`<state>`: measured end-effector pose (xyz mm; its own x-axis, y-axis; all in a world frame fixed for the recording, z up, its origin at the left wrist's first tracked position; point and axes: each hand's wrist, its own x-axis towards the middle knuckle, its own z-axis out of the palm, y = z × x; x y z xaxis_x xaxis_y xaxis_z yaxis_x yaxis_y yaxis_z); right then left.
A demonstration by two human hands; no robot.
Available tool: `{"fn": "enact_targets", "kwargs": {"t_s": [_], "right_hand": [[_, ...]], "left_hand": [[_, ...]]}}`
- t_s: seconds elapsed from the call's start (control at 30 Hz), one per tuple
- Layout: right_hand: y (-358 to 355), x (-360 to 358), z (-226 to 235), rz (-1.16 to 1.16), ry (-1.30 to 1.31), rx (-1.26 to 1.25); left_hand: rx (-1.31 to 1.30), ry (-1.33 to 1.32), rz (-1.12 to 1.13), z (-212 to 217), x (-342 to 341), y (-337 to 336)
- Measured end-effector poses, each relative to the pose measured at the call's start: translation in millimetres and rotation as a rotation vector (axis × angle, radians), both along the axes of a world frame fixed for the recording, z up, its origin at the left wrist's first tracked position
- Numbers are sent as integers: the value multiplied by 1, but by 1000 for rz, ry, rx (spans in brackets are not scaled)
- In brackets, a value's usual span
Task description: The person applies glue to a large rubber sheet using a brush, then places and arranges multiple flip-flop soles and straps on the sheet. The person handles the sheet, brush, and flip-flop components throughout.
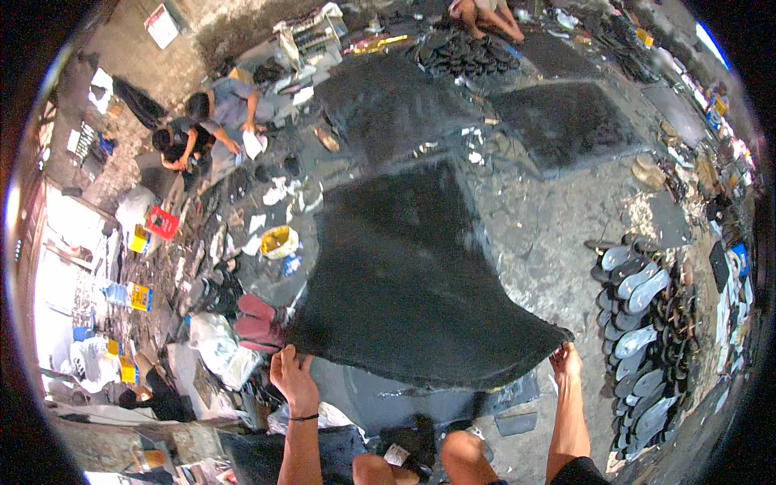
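Note:
A large black sheet (396, 275), apparently rubber or cloth, stretches out in front of me, its near edge sagging between my two hands. My left hand (294, 378) pinches its near left corner. At the near right corner my right hand (567, 364) grips the edge, fingers closed. The far part of the sheet narrows and lies toward the middle of the floor. Beneath the sagging edge a dark grey flat surface (380, 404) shows, close to my knees. Dark red slippers or soles (257, 323) lie just beyond my left hand.
Piles of dark and grey flip-flop soles (638, 339) cover the right side. More black sheets (566, 125) lie farther off. On the left are a white plastic bag (220, 347), a yellow-rimmed container (279, 242) and scraps. Two people (190, 145) sit at far left; another person's legs (489, 18) show at the top.

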<state>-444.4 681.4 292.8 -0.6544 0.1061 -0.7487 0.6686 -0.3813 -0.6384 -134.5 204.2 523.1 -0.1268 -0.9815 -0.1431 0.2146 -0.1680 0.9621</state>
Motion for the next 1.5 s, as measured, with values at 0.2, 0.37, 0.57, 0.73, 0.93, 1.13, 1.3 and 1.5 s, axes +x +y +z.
{"fn": "enact_targets", "kwargs": {"t_s": [0.2, 0.37, 0.57, 0.73, 0.93, 1.13, 1.3, 1.5], "right_hand": [[-76, -62, 215, 178, 247, 193], [-181, -125, 351, 117, 424, -7], [-281, -214, 482, -88, 371, -45], [-305, -301, 569, -147, 403, -110], [-261, -415, 660, -58, 690, -31], [-194, -541, 725, -203, 770, -408], [-113, -629, 765, -278, 840, -338], [-8, -700, 787, -361, 973, -202]], "left_hand": [[-590, -1139, -448, 98, -8, -88], [-597, -1300, -336, 165, -38, -162], [-346, 229, -356, 205, -137, -281], [-542, -145, -348, 288, -317, -334], [-844, -134, -420, 431, -477, -346], [-1089, -69, -367, 521, -541, -355], [-1095, -8, -291, 549, -627, -313], [-1549, -440, -132, 562, -805, -185]]}}
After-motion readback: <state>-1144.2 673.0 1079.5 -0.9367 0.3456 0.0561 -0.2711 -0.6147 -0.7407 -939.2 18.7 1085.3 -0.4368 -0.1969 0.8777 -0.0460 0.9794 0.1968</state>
